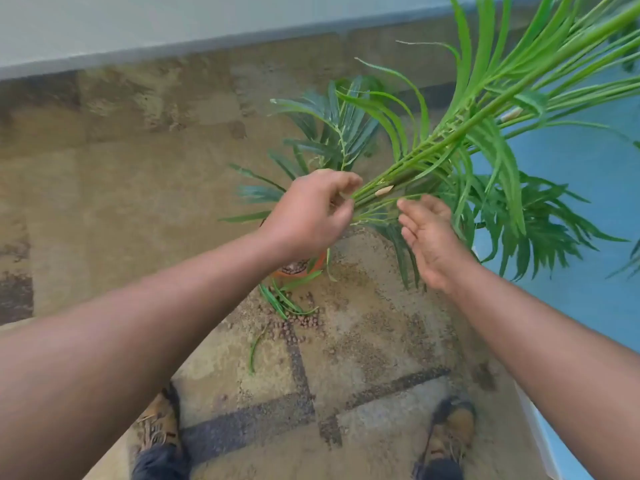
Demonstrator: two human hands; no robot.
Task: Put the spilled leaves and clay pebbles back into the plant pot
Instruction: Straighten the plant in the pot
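An orange plant pot (298,269) stands on the stone floor, mostly hidden under my left hand (308,213). That hand pinches a bunch of long green palm stems (460,129) that slant up to the right. My right hand (427,237) is open, palm facing left, just beside the lower stems and apart from them. Brown clay pebbles (294,323) lie scattered on the floor in front of the pot. Loose green leaves (282,301) rest among them, and one single leaf (255,351) lies nearer to me.
Darker palm fronds (332,133) spread behind the pot. A blue surface (571,188) runs along the right side. A pale wall (138,22) borders the far edge of the floor. My two shoes (159,431) stand at the bottom.
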